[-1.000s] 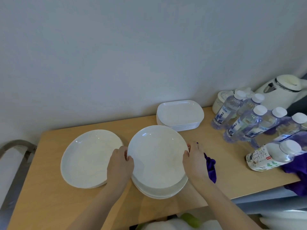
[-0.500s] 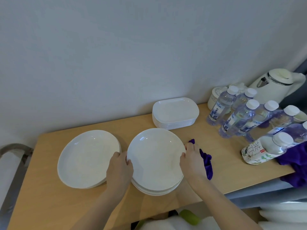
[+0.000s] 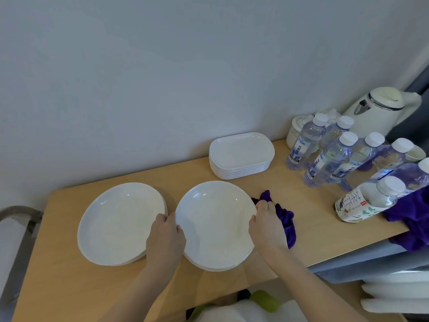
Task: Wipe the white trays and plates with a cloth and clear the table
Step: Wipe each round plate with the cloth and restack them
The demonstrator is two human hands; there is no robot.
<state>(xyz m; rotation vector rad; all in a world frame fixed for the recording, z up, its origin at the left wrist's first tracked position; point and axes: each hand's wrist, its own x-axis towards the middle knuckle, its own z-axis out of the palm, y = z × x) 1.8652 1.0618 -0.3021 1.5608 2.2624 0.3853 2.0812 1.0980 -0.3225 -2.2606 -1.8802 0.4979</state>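
Both hands hold the top round plate (image 3: 216,219) of a small stack on the tabletop (image 3: 313,231): left hand (image 3: 166,238) pinching its left rim, right hand (image 3: 267,225) its right rim. Purple cloth (image 3: 286,219) lies beside it; stacked white trays (image 3: 241,154) sit behind

Bare forearms, white top (image 3: 243,310)

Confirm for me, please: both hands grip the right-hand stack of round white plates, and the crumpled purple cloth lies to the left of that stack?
Not quite. In the head view, the crumpled purple cloth lies to the right of the right-hand stack of round white plates, beside the right hand. The left hand and right hand do grip that stack.
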